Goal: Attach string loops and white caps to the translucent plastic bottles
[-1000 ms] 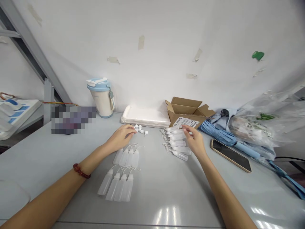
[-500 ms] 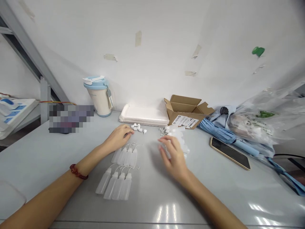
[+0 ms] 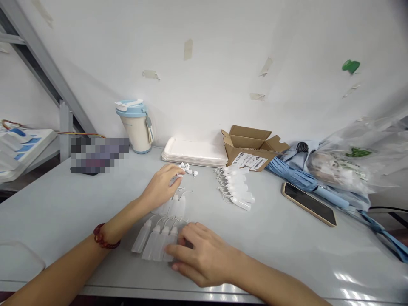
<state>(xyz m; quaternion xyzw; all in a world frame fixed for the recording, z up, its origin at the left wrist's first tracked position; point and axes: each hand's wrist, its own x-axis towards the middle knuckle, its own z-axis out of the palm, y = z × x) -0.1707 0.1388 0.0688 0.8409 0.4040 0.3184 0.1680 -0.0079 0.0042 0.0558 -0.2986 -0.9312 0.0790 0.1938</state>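
Observation:
My left hand (image 3: 164, 185) is at a small pile of white caps (image 3: 188, 169), its thumb and fingertips drawn together around one of them. Below its wrist, several translucent squeeze bottles (image 3: 180, 207) lie in a row, partly hidden by the hand. A nearer row of similar bottles (image 3: 153, 244) has thin white strap-like pieces at the necks. My right hand (image 3: 204, 255) reaches over the rightmost bottle of this row, thumb and forefinger apart at its lower end. To the right, another group of bottles (image 3: 237, 187) with white tops lies on its side.
A stack of white trays (image 3: 194, 153) and an open cardboard box (image 3: 251, 148) stand along the wall. A cream tumbler (image 3: 137, 129) with a blue lid is at back left. A phone (image 3: 309, 204), a blue folded umbrella (image 3: 293, 176) and plastic bags (image 3: 341, 163) lie on the right.
My right hand has moved from the right-hand bottle group down and left to the nearest row. My left hand has shifted slightly right over the white caps.

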